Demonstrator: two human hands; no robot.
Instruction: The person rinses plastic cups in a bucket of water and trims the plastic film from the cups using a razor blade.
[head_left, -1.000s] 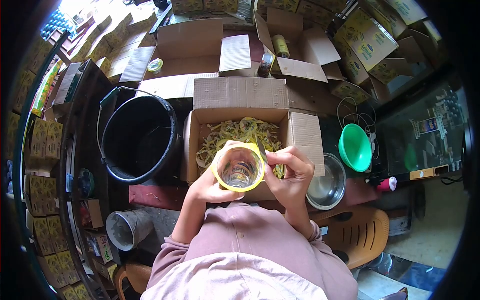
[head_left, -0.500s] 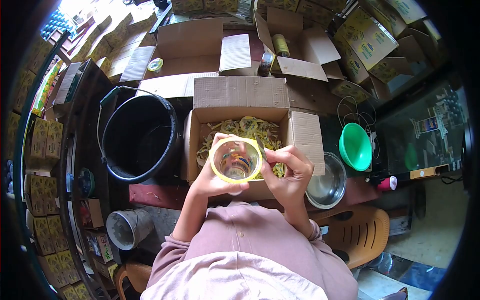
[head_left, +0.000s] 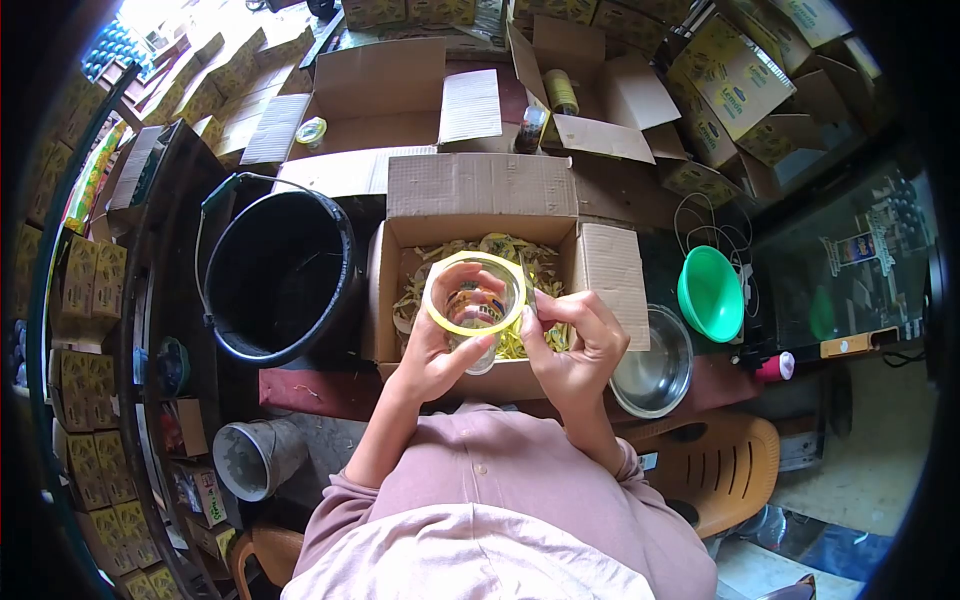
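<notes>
A clear plastic cup with a yellow rim [head_left: 470, 329] is in my left hand [head_left: 437, 360], which wraps round its side. Its open mouth faces up toward me, and printed lettering shows through the wall. My right hand [head_left: 575, 345] pinches a thin, dark blade [head_left: 529, 280], held against the right side of the yellow rim. Much of the blade is hidden by the fingers. Both hands are over an open cardboard box [head_left: 480, 187], where many yellow plastic trimmings [head_left: 420, 285] lie.
A large black bucket [head_left: 225, 335] stands left of the box. On the right are a steel bowl [head_left: 680, 375] and a green bowl [head_left: 712, 295]. Behind, another open carton [head_left: 380, 80] holds its flaps outward. An orange chair [head_left: 745, 465] is at right.
The cup has turned and tipped in my left hand, so its lettering and base show differently. My left fingers have shifted round it. My right hand stays nearly in place at the rim.
</notes>
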